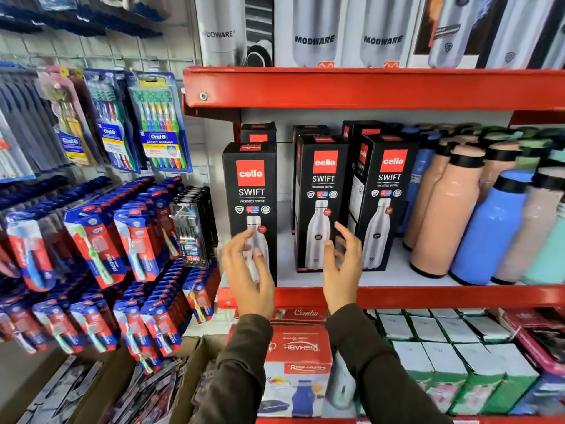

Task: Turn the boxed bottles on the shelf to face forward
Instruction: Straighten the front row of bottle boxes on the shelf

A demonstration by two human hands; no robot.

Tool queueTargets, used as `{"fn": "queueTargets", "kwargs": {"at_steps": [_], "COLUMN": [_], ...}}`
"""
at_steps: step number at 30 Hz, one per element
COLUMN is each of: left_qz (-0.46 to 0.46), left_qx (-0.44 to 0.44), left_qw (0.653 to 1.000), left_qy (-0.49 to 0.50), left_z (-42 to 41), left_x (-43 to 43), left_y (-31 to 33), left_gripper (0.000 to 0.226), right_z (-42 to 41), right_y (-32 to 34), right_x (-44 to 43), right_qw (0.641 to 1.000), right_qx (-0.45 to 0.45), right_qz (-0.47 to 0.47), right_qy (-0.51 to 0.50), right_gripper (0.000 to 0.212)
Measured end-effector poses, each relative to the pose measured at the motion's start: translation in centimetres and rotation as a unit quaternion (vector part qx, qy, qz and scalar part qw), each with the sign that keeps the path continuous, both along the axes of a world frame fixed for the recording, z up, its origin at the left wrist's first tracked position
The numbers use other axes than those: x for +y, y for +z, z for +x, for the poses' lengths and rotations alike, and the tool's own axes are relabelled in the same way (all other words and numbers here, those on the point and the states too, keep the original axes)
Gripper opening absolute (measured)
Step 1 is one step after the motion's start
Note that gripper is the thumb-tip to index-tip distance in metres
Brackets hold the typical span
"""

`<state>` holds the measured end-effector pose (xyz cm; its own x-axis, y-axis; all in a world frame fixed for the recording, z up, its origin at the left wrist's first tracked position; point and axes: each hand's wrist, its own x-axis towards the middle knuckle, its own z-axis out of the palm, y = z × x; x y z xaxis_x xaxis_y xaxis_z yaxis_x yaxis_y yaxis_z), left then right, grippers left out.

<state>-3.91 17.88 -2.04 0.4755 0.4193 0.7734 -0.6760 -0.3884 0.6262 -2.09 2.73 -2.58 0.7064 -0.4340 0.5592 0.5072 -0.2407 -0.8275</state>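
Both hands raised, fingers spread, gripping nothing: left hand (246, 266) before the left black boxed bottle (250, 194), right hand (342, 261) between middle box (321, 203) and right box (386, 200). All three upright on the red shelf (428, 295), fronts forward.

Black boxes (250, 206) up front, each with a red logo square, white lettering and a silver bottle printed on it. Red shelf (428, 296), white deck. Peach bottles (440, 221) with black caps, a blue one (489, 231), mint (547, 258) at the edge. Dark olive sleeves (241, 371).
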Motion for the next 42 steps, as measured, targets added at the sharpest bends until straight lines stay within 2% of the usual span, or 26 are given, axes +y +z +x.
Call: {"fn": "queueTargets", "kwargs": {"at_steps": [4,7,11,14,18,26,37,42], "left_qz": [0.1,0.12,0.036,-0.044,-0.065,-0.036,-0.056,-0.057], "left_qx": [0.011,0.043,0.154,0.256,0.321,0.319,0.272,0.256], "left_qw": [0.992,0.985,0.98,0.955,0.928,0.936,0.953,0.954], "left_qy": [-0.07,-0.12,-0.122,-0.141,-0.176,-0.142,-0.119,-0.144], "left_z": [0.2,1.1,3.1,4.8,6.1,6.0,2.9,1.2], "left_x": [-3.8,-6.3,-8.5,-8.6,-8.3,-7.8,-7.9,-7.6], "left_y": [1.1,1.5,1.9,1.8,1.5,1.1,-0.3,-0.6], "left_gripper": [0.039,0.044,0.05,0.051,0.046,0.043,0.041,0.043], "right_z": [1.0,2.1,3.3,4.3,4.9,4.1,1.1,-0.3], "right_y": [0.3,0.6,0.9,1.0,1.0,0.9,-0.5,-0.9], "right_x": [-1.8,-2.4,-2.9,-3.2,-3.3,-3.6,-4.3,-4.5], "right_qw": [0.999,0.998,0.995,0.99,0.983,0.983,0.987,0.986], "right_qx": [0.021,0.049,0.084,0.126,0.166,0.163,0.136,0.132], "right_qz": [-0.015,-0.014,-0.025,-0.039,-0.051,-0.05,-0.04,-0.054], "right_qy": [0.023,0.044,0.05,0.059,0.057,0.061,0.081,0.084], "right_gripper": [0.042,0.045,0.046,0.047,0.048,0.047,0.042,0.042]}}
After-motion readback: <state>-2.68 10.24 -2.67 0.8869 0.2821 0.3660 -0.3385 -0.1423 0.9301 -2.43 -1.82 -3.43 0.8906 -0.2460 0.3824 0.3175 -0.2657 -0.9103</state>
